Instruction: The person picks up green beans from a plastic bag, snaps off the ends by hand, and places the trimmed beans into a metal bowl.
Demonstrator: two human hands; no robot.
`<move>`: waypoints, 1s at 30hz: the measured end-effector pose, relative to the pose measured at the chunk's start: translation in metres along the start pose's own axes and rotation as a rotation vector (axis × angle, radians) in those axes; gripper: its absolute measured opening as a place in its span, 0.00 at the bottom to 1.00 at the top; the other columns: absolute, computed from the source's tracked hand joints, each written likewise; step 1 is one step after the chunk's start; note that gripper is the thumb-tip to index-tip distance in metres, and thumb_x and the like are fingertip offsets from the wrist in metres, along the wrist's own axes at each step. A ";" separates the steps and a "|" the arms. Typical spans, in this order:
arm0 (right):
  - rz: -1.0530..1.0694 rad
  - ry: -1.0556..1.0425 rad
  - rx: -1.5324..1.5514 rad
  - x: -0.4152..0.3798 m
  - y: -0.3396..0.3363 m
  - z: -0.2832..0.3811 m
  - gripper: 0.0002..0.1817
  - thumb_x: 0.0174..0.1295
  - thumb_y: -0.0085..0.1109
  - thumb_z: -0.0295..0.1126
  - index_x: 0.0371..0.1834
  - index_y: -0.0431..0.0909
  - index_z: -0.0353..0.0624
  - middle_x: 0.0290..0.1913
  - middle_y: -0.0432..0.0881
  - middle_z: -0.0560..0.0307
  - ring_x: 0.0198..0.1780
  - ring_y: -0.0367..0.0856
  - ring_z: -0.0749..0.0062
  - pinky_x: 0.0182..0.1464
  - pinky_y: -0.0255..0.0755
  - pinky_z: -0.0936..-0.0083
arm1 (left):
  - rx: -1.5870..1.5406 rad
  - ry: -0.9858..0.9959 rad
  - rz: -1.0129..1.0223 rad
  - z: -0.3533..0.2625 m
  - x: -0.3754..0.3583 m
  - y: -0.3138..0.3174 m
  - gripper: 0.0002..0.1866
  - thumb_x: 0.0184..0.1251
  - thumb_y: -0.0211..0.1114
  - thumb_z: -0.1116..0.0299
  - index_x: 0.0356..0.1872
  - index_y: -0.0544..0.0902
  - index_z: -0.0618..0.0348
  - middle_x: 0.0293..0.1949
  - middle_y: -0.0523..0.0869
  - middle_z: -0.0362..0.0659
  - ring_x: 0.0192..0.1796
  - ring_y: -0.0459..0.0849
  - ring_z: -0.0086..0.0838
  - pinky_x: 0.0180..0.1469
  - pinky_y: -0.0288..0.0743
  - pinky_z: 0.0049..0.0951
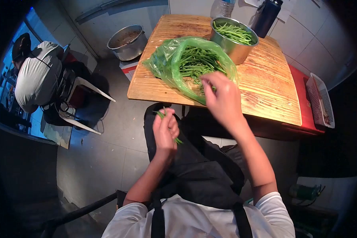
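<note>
- Clock directions are read from the wearer's seat, with 12 straight ahead.
- The left hand [165, 129] is at 11 o'clock, short of the counter [265, 91]. Its grip is closed round a few green beans [178, 140], whose ends stick out above and below the fist. A light, even hold suits them; hard squeezing could snap or bruise the pods.
- The right hand [222, 95] is just past 12 o'clock, over the near rim of the green bag [168, 67]. Its fingers are bent, thumb near the index; whether they pinch anything, I cannot tell.
- The loose beans [198, 61] lie inside the bag at 12 o'clock, its mouth open. Fingertips do best coming in from above, clear of the thin plastic, and lifting only a few pods so that the tangle does not drag others out.
- The steel pot [234, 47] stands just beyond the bag toward 1 o'clock, heaped with more beans [234, 32]. The heap nears its rim, so anything added is best laid in gently, lengthwise.
- Lining up the ends of the held pods would make them easier to handle evenly.
- At 10 o'clock, well apart, another person [39, 75] bends forward, away from the counter.
</note>
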State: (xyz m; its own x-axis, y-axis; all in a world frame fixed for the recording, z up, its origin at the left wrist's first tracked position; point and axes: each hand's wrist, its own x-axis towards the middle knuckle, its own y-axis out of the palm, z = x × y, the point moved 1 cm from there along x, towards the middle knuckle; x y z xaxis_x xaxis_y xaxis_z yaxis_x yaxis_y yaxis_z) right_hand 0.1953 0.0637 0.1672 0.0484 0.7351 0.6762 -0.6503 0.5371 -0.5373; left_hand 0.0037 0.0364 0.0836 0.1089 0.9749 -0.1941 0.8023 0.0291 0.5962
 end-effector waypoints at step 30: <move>0.595 -0.447 -0.386 0.092 0.056 -0.026 0.15 0.55 0.64 0.31 0.43 0.81 0.33 0.42 0.85 0.36 0.47 0.85 0.41 0.51 0.79 0.51 | 1.422 0.834 -0.289 -0.109 0.054 0.057 0.15 0.58 0.70 0.69 0.46 0.84 0.59 0.35 0.89 0.55 0.41 0.89 0.54 0.43 0.80 0.50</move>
State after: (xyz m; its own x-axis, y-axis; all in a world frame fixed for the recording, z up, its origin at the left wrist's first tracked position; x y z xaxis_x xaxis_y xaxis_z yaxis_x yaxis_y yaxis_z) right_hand 0.1826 0.1725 0.1862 -0.5787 0.7512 0.3174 -0.1633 0.2746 -0.9476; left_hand -0.0087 0.1148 0.1919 -0.0731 0.8298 0.5532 0.6471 0.4615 -0.6068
